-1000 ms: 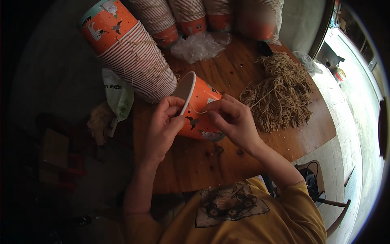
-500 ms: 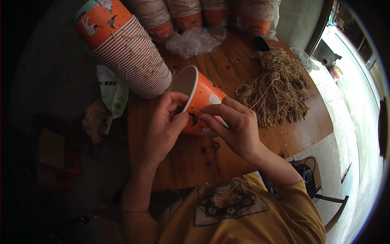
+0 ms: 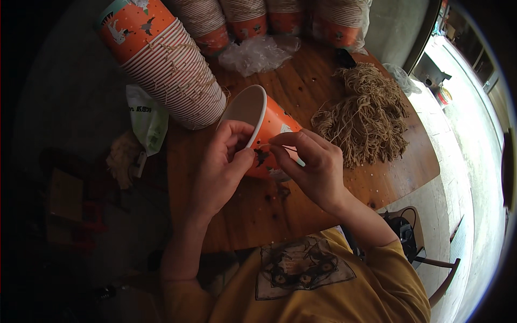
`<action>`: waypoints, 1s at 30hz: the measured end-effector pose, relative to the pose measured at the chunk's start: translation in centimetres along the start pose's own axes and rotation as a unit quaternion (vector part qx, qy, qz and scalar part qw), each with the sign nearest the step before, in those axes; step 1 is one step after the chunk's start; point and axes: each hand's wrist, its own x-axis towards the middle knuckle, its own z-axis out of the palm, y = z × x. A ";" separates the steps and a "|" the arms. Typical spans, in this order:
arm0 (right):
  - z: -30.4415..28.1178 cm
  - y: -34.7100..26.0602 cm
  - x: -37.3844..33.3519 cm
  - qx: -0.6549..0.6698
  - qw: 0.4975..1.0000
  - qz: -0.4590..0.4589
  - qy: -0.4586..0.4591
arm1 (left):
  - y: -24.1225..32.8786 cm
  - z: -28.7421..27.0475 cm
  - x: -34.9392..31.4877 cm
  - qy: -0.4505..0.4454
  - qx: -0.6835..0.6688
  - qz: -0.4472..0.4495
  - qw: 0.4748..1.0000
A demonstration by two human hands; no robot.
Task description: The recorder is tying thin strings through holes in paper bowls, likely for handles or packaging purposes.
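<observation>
An orange paper bucket [image 3: 276,119] with a white rim and dark and white printed figures lies tilted over the wooden table, its mouth facing left. My left hand [image 3: 222,171] grips the rim, fingers inside and thumb outside. At the bucket's side, my right hand [image 3: 319,164] pinches a thin string [image 3: 264,144] between thumb and fingertips, close to a small dark spot below the rim. Where the string runs inside the bucket is hidden. A loose bundle of tan twine strings [image 3: 371,121] rests to the right of my right hand.
A tall leaning stack of nested orange buckets [image 3: 175,72] with strings hanging from it stands at the left. More bucket stacks [image 3: 247,27] line the back, behind crumpled clear plastic [image 3: 256,54]. The wooden table's [image 3: 242,229] near edge lies before my body; a chair [image 3: 449,274] is at right.
My right hand's fingertips have lifted slightly, drawing the string a little off the bucket's side. The bucket and my left hand have shifted slightly right.
</observation>
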 end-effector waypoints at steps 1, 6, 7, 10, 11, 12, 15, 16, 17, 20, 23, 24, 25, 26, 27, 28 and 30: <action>-0.1 -0.2 0.0 -0.013 1.000 0.002 -0.008 | 0.0 0.0 0.0 0.000 0.000 0.000 1.000; -0.1 -0.2 -0.1 -0.042 0.999 -0.024 -0.002 | -0.1 0.1 0.0 -0.006 -0.001 -0.008 1.000; -0.2 -0.2 -0.1 -0.044 0.999 -0.030 -0.001 | -0.1 0.0 0.0 -0.006 -0.001 -0.008 1.000; -0.1 -0.3 0.1 -0.025 0.999 -0.021 -0.006 | 0.0 0.1 0.0 -0.012 -0.002 -0.011 1.000; 0.0 -0.4 0.2 -0.005 1.000 -0.007 -0.009 | 0.2 0.4 0.0 -0.012 -0.010 -0.005 1.000; 0.1 -0.4 0.1 -0.006 1.000 -0.007 -0.008 | 0.3 0.5 0.1 -0.011 -0.019 0.000 1.000; 0.3 -0.3 -0.1 0.111 0.989 0.087 -0.038 | -0.3 0.6 0.1 -0.009 0.008 0.018 1.000; 0.4 -0.2 -0.1 0.145 0.981 0.121 -0.048 | -0.3 0.7 0.1 -0.011 0.008 0.017 1.000; 0.5 -0.2 -0.1 0.181 0.970 0.154 -0.059 | -0.2 0.7 0.0 -0.010 0.006 0.017 1.000; 0.6 0.3 -0.1 0.217 0.956 0.182 -0.075 | 0.0 0.8 -0.3 -0.013 0.007 0.014 1.000; 0.6 0.4 -0.2 0.241 0.947 0.200 -0.073 | -0.1 0.9 -0.3 -0.023 0.005 0.003 1.000; 0.6 0.5 -0.2 0.240 0.947 0.200 -0.072 | -0.1 0.9 -0.3 -0.028 0.002 -0.005 1.000; 0.5 0.5 -0.2 0.232 0.948 0.206 -0.075 | 0.0 1.0 -0.3 -0.029 0.002 -0.005 1.000; 0.5 0.5 -0.3 0.224 0.948 0.212 -0.078 | -0.1 1.0 -0.3 -0.028 0.002 -0.003 1.000; 0.5 0.6 -0.3 0.224 0.948 0.212 -0.078 | -0.1 1.1 -0.4 -0.027 0.002 -0.001 1.000; 0.5 0.6 -0.2 0.216 0.951 0.209 -0.077 | -0.1 1.1 -0.4 -0.027 0.001 -0.001 1.000; 0.5 0.7 -0.2 0.207 0.953 0.206 -0.075 | 0.0 1.2 -0.4 -0.026 -0.003 -0.021 0.999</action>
